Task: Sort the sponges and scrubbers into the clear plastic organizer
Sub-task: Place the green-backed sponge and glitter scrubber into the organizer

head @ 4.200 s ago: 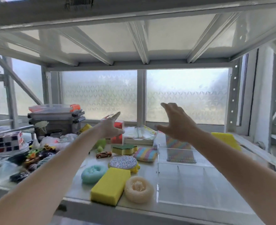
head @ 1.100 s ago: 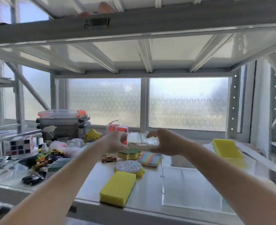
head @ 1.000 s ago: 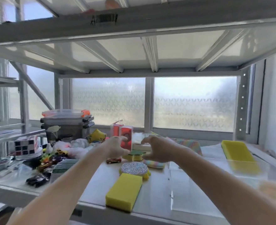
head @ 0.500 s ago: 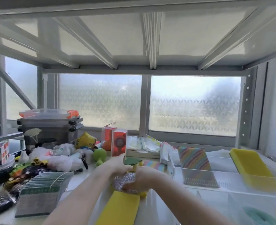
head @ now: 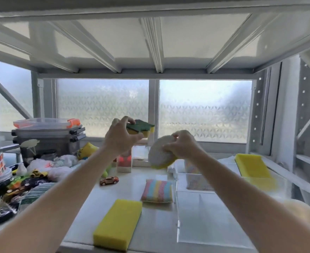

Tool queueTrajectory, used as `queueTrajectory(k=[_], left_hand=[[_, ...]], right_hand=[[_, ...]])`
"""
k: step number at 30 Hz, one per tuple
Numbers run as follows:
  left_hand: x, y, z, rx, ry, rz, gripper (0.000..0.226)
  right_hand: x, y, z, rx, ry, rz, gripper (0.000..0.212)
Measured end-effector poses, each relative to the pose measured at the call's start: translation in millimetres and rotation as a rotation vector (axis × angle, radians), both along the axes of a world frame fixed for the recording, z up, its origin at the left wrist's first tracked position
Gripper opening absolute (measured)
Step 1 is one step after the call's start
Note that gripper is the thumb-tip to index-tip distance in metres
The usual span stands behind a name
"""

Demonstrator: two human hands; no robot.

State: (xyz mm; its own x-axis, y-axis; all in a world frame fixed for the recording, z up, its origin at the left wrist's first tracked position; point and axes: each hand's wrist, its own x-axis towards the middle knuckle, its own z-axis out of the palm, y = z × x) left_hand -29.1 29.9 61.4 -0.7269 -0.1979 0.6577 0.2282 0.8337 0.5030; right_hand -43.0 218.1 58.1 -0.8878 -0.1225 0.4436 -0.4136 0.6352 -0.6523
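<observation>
- Here, in the head view, the left hand (head: 120, 137) is raised above the shelf (head: 132, 187), its grip closed on a green-topped yellow sponge (head: 141, 127) pinched between thumb and fingers
- The right hand (head: 182, 145) is also raised, just right of the left, its grip closed around a round silvery scrubber with a yellow underside (head: 159, 154), which is tilted on edge
- The two held pieces are near each other but apart
- The clear plastic organizer (head: 205, 223) sits on the right part of the shelf, under the right forearm; its near compartment looks bare
- A large yellow sponge (head: 252, 166) lies at the organizer's far right, and a rainbow-striped pad (head: 192, 166) stands toward its back, partly hidden by the right arm
- A blurred cream round scrubber (head: 300, 210) shows at the right edge; which compartment holds it I cannot tell
- On the shelf just left of the organizer lie a pastel striped sponge (head: 158, 190) and, nearer the front edge, a yellow block sponge (head: 118, 223)
- A small toy car (head: 109, 180) sits farther back, with a clutter of toys and stacked plastic cases (head: 48, 132) at far left
</observation>
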Motion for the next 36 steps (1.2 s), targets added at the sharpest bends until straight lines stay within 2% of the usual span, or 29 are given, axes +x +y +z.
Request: queueTrajectory(k=[2,5,10,14,17,22,29,32,36], left_hand=[[21,14,13,-0.012,0.017,-0.103,0.046],[49,37,17,-0.03,-0.06,-0.251,0.042],[75,72,7,-0.165,-0.27,-0.327,0.029],[83,82,-7,-0.187,-0.456,-0.382,0.027],[83,89,-21,-0.226,-0.522,-0.393,0.031],[72,96,-45,-0.3,-0.616,-0.401,0.034],[59,100,-56,-0.3,-0.699,-0.446,0.033],[56,98,-58,-0.286,-0.735,-0.453,0.033],[56,93,-58,-0.282,-0.75,-0.451,0.045]], right_hand=[[12,42,18,-0.064,0.049,-0.063,0.035],[26,96,20,-0.11,0.042,-0.155,0.049],[53,137,-10,-0.025,-0.075,-0.216,0.05],[67,143,-26,0.022,-0.111,-0.215,0.054],[74,141,-35,0.077,-0.134,-0.226,0.054],[73,127,-58,0.203,-0.159,-0.279,0.039],[65,113,-64,0.363,-0.253,-0.304,0.037],[62,110,-64,0.463,-0.328,-0.299,0.024],[59,103,-66,0.583,-0.359,-0.307,0.039]])
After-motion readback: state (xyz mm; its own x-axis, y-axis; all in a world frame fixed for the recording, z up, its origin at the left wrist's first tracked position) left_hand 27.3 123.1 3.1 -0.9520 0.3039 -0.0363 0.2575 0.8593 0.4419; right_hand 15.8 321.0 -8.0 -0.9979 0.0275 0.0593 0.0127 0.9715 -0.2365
